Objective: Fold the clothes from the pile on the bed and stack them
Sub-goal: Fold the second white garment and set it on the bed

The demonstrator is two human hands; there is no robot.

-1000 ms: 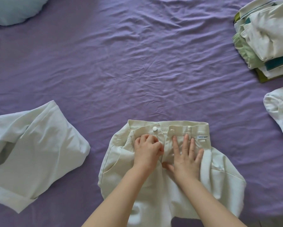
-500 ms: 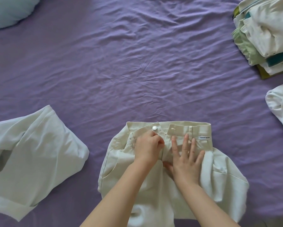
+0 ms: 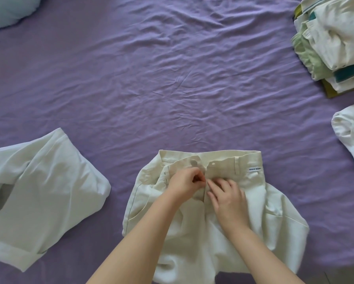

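Observation:
Cream trousers (image 3: 274, 218) lie flat on the purple bed sheet (image 3: 172, 89), waistband away from me, with the button (image 3: 193, 162) undone. My left hand (image 3: 184, 183) pinches the left edge of the fly just below the button. My right hand (image 3: 227, 199) rests on the right side of the fly, its fingers curled onto the cloth. A pile of clothes (image 3: 336, 44) in white, green and teal sits at the far right. A pale folded garment (image 3: 40, 193) lies at the left.
A crumpled white garment (image 3: 352, 136) lies at the right edge, below the pile. A light blue pillow (image 3: 6, 11) shows at the top left corner. The wrinkled sheet stretches bare across the middle and far part of the bed.
My right hand's flat fingers have curled and drawn in toward the fly. My left hand stays pinching at the fly, now a little lower. The view has shifted slightly.

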